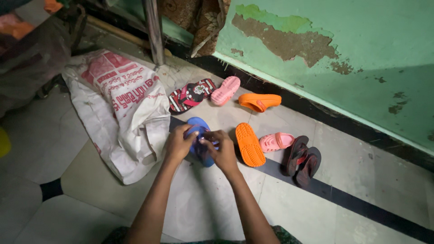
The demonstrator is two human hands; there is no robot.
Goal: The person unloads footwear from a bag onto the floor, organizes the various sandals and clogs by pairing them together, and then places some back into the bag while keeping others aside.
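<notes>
Both sets of our fingers are curled shut around a blue flip-flop (pixel 199 135), the left hand (pixel 178 143) on its left edge and the right hand (pixel 224 151) on its right, thumbs meeting over the strap near the middle. We hold it just above the tiled floor (pixel 212 208), directly ahead of us and between our two forearms. Its long axis runs away from us, tilted a little to the left: the rounded far end shows beyond the fingertips, and the near end peeks out below our right thumb. Neither hand is nearer than the other; each has the sandal in contact, so it lies right within the fingers rather than off to any side.

To our left lies a crumpled white sack with red print (pixel 126 108). Just beyond the blue sandal rests a red-and-black striped flip-flop (pixel 190 96) with a pink clog (pixel 225 90) touching its right end, then an orange clog (pixel 260 101) near the green wall (pixel 352 58). Beside our right hand an orange clog lying sole-up (pixel 250 144) sits close, a small pink clog (pixel 275 142) just past it, and a dark brown pair of flip-flops (pixel 302 159) farther right.
</notes>
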